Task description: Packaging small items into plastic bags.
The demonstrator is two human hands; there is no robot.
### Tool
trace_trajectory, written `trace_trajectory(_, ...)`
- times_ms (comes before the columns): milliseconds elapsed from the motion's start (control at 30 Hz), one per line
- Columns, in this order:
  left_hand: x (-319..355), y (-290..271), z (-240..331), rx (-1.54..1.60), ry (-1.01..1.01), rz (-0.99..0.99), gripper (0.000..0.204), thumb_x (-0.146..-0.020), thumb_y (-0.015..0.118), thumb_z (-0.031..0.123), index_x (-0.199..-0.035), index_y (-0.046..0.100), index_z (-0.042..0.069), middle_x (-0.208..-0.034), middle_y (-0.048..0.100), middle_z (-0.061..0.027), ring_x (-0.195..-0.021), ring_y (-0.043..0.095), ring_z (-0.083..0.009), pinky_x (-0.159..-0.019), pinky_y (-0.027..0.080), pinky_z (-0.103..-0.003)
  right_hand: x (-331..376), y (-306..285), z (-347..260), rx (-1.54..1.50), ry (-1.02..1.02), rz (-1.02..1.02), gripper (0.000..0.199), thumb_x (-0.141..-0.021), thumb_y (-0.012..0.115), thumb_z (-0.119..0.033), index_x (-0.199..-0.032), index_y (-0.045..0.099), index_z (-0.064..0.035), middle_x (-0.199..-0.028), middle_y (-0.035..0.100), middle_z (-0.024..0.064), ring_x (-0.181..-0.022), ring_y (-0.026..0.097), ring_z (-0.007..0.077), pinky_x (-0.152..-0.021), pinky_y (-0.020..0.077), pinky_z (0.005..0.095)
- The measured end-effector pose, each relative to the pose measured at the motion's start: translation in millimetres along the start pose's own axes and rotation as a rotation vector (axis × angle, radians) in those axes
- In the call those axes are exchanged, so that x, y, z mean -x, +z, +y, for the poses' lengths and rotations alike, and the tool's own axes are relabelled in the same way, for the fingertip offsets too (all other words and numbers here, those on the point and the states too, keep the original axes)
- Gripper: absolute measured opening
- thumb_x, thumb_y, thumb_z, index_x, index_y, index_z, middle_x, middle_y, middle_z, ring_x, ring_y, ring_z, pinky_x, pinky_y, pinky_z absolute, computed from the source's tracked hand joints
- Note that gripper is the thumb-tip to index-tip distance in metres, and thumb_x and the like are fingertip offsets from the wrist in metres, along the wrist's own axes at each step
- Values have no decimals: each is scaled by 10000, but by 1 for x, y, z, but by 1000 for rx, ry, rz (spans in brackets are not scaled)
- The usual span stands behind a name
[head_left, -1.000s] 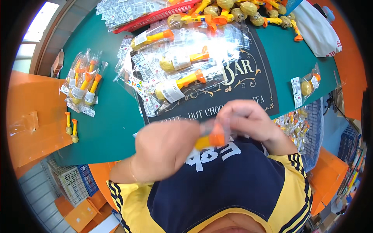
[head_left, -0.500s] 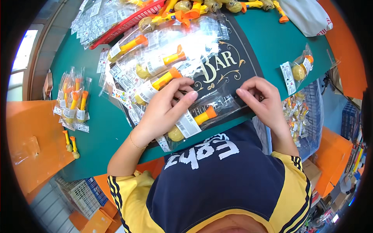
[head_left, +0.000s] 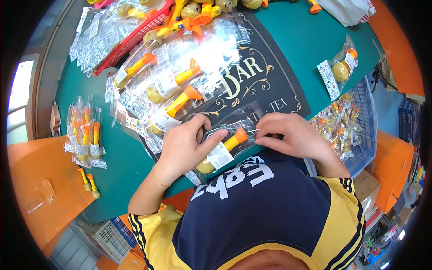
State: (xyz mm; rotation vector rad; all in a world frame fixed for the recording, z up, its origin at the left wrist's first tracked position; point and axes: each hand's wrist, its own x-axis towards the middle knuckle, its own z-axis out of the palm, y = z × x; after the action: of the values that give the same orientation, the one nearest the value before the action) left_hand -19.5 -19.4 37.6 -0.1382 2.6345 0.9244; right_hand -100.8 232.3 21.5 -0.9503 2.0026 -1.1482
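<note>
A clear plastic bag [head_left: 252, 116] lies at the table's near edge, holding a toy [head_left: 234, 140] with a yellow stem, an orange flared end and a round golden head. A white label [head_left: 219, 156] wraps the stem. My left hand [head_left: 186, 141] rests on the bag's left part, fingers curled and thumb stretched along the bag's mouth. With thumb and fingers pinched together, my right hand [head_left: 290, 135] grips the bag's right edge, where a thin white strip shows. Several similar bagged toys [head_left: 180, 103] lie in a row beyond my left hand.
Beneath the bags is a black printed mat [head_left: 281, 83] on the green table [head_left: 310, 45]. A red basket [head_left: 130, 45] with flat bags stands far left, beside loose toys [head_left: 193, 18]. Bagged toys [head_left: 83, 135] lie left; one bagged toy [head_left: 342, 69] lies right, above a blue crate [head_left: 366, 130].
My right hand has moved left and down onto the bag's edge and pinches it. My left hand has shifted slightly, staying at the bag. The whole view has shifted a little.
</note>
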Motion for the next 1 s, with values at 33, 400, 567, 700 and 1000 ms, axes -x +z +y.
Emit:
trace_trajectory(33, -2, -7, 2, 29, -13, -56, 365, -813, 725, 393, -821, 585, 56, -522, 448, -27, -449, 471, -170, -451, 375, -312, 0, -1, -1, 10, 24, -6, 93, -809, 699, -113, -874, 680, -49, -941, 652, 61, -742, 645, 216, -616, 501, 290)
trace_trajectory(400, -48, 18, 8, 792, -41, -222, 222, -937, 606, 141, -1081, 645, -23, -880, 681, -41, -725, 610, -62, -656, 495, -192, -5, 0, -5, -57, -28, -6, 186, -852, 686, -227, -866, 655, -44, -841, 625, 62, -671, 612, 221, -614, 479, 321)
trace_trajectory(567, -50, 19, 2, 891, -13, -237, 239, -957, 573, 140, -1115, 638, -27, -905, 679, -46, -758, 616, -67, -710, 521, -203, -22, 19, -2, 73, -81, 503, 164, -800, 719, -79, -959, 703, -42, -880, 678, 82, -783, 651, 212, -678, 508, 298)
trace_trajectory(700, -45, 21, 2, 862, 43, -205, 231, -962, 552, 110, -1117, 632, -41, -940, 677, -48, -782, 625, -77, -726, 526, -213, -36, 32, 1, 267, -222, 628, 160, -788, 706, -61, -946, 700, -37, -932, 690, 101, -863, 670, 250, -750, 527, 324)
trace_trajectory(1000, -44, 33, 0, 443, 365, 17, 142, -889, 590, 79, -997, 645, 7, -781, 653, -118, -682, 650, -225, -642, 510, -299, -31, 27, 8, 230, -156, 587, 100, -765, 686, -27, -856, 646, -14, -852, 661, 104, -726, 648, 233, -634, 508, 323)
